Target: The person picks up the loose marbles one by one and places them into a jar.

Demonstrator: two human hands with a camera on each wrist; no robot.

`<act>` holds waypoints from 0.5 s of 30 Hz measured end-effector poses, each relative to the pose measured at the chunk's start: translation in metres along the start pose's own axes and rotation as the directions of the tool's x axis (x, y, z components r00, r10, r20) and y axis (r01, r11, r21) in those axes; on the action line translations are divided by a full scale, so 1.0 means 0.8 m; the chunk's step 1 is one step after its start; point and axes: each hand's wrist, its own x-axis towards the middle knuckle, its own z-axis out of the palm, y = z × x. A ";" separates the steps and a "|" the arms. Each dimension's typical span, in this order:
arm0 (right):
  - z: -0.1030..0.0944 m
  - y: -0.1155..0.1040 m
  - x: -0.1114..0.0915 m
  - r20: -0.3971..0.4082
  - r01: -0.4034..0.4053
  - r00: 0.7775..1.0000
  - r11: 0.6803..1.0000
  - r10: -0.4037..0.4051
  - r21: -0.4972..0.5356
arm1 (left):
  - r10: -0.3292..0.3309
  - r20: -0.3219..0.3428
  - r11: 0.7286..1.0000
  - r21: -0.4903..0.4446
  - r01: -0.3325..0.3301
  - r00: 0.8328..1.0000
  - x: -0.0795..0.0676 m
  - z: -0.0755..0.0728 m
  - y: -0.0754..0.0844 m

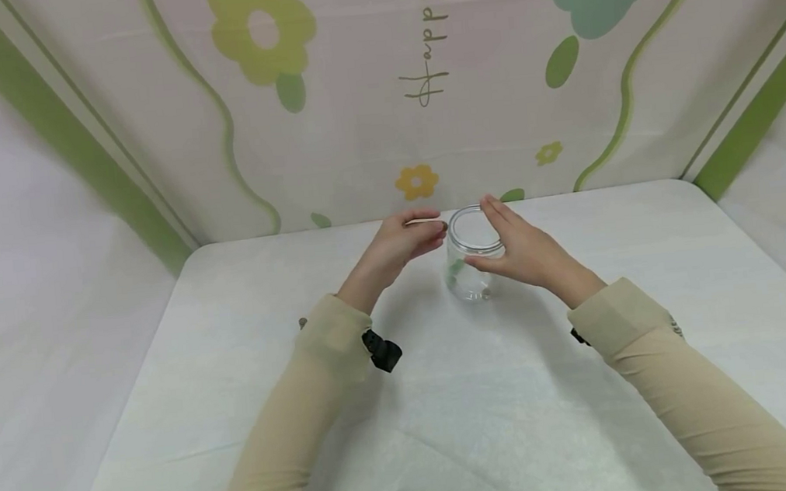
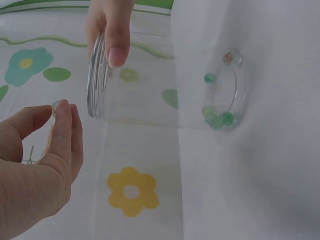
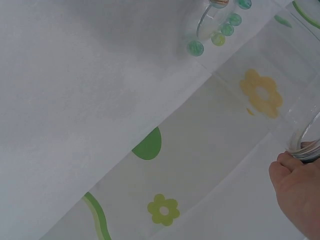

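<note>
A clear jar (image 1: 471, 274) with a silvery rim stands upright toward the back of the table. Several green marbles (image 2: 215, 119) and a brownish one (image 2: 229, 58) lie around its bottom. My right hand (image 1: 523, 251) grips the jar near its rim from the right, thumb on the near side and fingers across the top edge. Just left of the jar's mouth, my left hand (image 1: 403, 246) pinches a small glass marble (image 2: 56, 108) between thumb and fingertips. In the right wrist view, part of the right hand (image 3: 299, 189) shows at the rim.
Left of the left sleeve, another marble (image 1: 303, 323) lies on the white-covered table (image 1: 451, 427). A cloth backdrop (image 1: 354, 124) with printed flowers rises right behind the jar. White side curtains (image 1: 37, 269) flank the table.
</note>
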 end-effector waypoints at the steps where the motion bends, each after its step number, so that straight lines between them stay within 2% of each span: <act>1: 0.000 0.000 0.000 -0.002 0.001 1.000 1.000 -0.001 0.001 | -0.001 0.000 1.000 0.004 0.001 1.000 0.001 0.003 0.000; 15: 0.000 0.003 -0.001 -0.037 0.046 0.998 0.999 -0.047 -0.023 | 0.011 -0.030 1.000 0.011 -0.011 0.999 0.010 0.024 -0.002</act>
